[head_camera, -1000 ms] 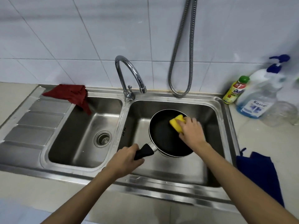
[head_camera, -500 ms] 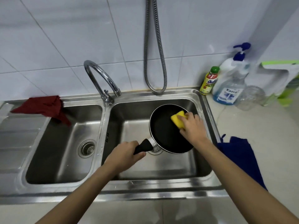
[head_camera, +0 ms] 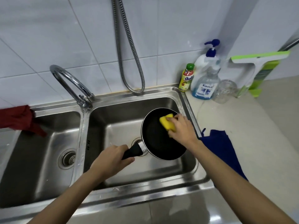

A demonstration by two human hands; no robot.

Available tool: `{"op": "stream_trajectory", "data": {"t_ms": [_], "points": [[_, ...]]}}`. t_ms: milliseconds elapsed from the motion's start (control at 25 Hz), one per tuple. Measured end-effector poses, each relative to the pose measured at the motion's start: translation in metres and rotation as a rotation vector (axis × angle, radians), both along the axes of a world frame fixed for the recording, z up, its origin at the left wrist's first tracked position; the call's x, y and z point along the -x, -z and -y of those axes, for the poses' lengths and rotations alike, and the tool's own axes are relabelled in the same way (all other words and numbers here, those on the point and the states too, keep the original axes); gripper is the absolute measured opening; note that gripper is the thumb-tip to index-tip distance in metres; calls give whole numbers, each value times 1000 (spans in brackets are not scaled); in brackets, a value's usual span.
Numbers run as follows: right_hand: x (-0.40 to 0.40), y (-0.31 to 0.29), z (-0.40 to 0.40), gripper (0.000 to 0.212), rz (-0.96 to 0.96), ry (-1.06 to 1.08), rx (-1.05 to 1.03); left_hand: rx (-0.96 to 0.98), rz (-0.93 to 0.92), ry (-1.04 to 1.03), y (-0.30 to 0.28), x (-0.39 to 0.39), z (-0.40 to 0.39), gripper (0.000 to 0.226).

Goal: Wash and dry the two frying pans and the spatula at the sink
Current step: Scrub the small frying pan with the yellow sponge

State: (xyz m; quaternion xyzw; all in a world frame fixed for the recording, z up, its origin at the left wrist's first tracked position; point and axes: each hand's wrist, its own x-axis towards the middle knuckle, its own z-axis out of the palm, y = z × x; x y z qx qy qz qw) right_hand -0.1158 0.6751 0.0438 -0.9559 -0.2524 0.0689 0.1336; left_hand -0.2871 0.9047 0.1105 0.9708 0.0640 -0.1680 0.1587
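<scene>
Against pan [head_camera: 155, 139]: sponge [head_camera: 167, 124], seemingly unmoved.

Red cloth [head_camera: 19, 119] draped over sink's left rear rim; blue cloth [head_camera: 221, 147] on counter right of basin. Rear right corner: small green-capped bottle [head_camera: 186, 78], blue pump bottle [head_camera: 205, 75], clear glass jar [head_camera: 225, 91], green-and-white squeegee [head_camera: 257, 62]. Metal hose [head_camera: 129, 62] loops down tiled wall.
</scene>
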Motion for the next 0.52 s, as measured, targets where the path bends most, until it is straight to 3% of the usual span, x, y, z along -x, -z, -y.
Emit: {"op": "stream_trajectory", "data": {"t_ms": [120, 200, 320, 440, 520], "points": [[-19, -2, 32, 58, 32, 5, -191, 135, 23, -150, 3, -1, 0, 26], [-26, 1, 48, 57, 28, 186, -367, 210, 28, -279, 5, -4, -7, 28], [-38, 13, 70, 56, 22, 431, -223, 344, 26, -457, 9, 2, -21, 27], [-54, 23, 87, 56, -120, 532, -121, 380, 63, -544, 13, 14, -32, 31], [-57, 24, 81, 57, -47, 557, -86, 408, 87, -605, 15, 24, -39, 36]]}}
